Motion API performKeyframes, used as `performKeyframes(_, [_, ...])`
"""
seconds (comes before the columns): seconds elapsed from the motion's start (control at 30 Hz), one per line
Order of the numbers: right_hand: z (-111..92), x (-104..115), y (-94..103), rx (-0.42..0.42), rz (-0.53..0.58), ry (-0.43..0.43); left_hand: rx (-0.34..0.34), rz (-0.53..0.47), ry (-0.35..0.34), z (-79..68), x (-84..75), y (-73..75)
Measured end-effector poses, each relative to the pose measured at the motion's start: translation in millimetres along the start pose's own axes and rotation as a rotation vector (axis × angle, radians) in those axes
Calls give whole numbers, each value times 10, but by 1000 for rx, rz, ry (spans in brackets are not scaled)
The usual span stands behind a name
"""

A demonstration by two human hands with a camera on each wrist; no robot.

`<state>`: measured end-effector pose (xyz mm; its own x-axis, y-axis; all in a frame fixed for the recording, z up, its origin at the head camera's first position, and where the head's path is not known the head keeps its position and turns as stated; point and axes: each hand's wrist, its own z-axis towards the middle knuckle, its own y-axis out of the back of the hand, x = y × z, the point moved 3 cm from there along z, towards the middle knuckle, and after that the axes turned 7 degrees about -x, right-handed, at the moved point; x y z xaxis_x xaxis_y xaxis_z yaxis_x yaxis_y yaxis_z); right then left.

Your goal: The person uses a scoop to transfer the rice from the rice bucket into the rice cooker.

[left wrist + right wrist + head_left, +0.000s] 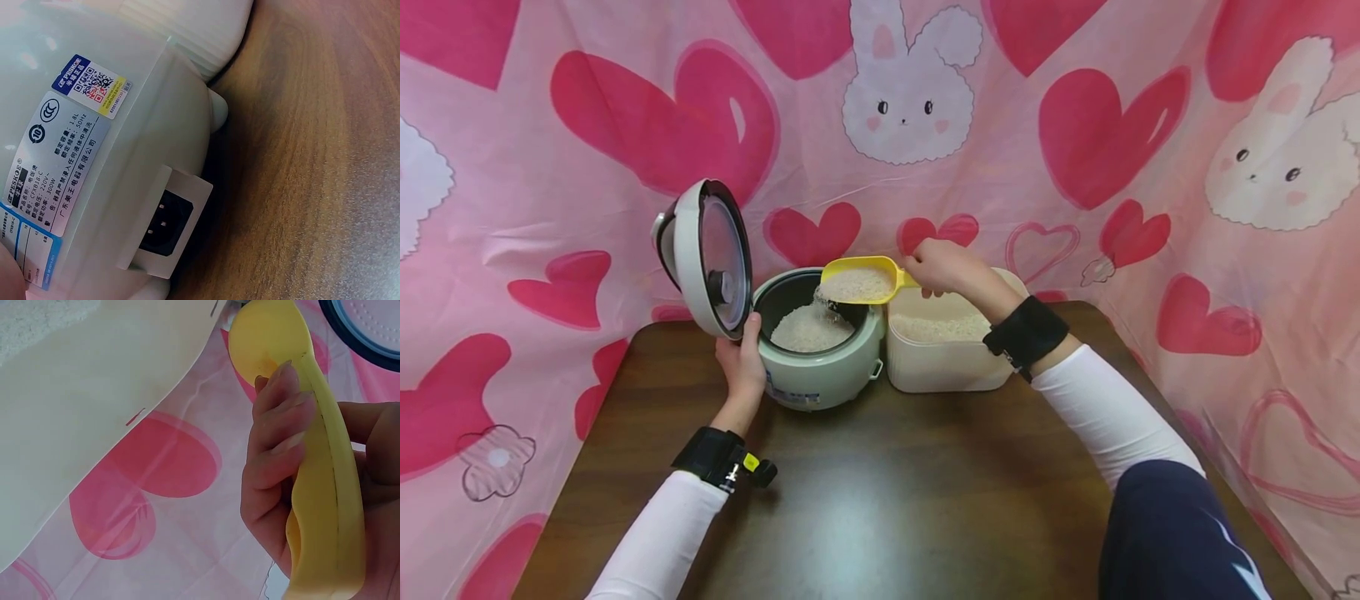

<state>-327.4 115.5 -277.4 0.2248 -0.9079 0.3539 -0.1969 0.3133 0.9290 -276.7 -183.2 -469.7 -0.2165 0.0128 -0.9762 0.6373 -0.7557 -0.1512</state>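
Over the right rim of a pale green rice cooker [823,383], my right hand [951,271] grips the handle of a yellow scoop [892,292] heaped with rice. Grains fall from the scoop's tip onto the white rice [812,327] in the dark inner pot. In the right wrist view, fingers curl round the yellow handle [328,506]. My left hand [742,362] rests against the cooker's left side, below the raised lid [696,258], its thumb extended upward. Its other fingers are partly hidden. The left wrist view shows the cooker's power socket [165,222] and labels.
A cream rice bin [951,367] with rice inside stands right beside the cooker. Both are on a dark brown wooden table [880,492]. A pink cloth [820,175] with hearts and rabbits hangs close behind and along the sides.
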Motion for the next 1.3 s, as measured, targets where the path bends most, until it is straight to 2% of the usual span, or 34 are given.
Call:
performKeyframes(0.43, [-14,44,-12,-68,-44,37,-12,-11,8,12,0,-7])
performKeyframes(0.77, [5,116,-54,-126,-74,62,18,2,19,25,29,4])
performKeyframes(1.0, [20,224,-91,-181,-144,120,25,-7,18,35,38,-7])
performKeyframes(1.3, [24,299,-195,-164,-130,154,17,-3,13,28,30,1])
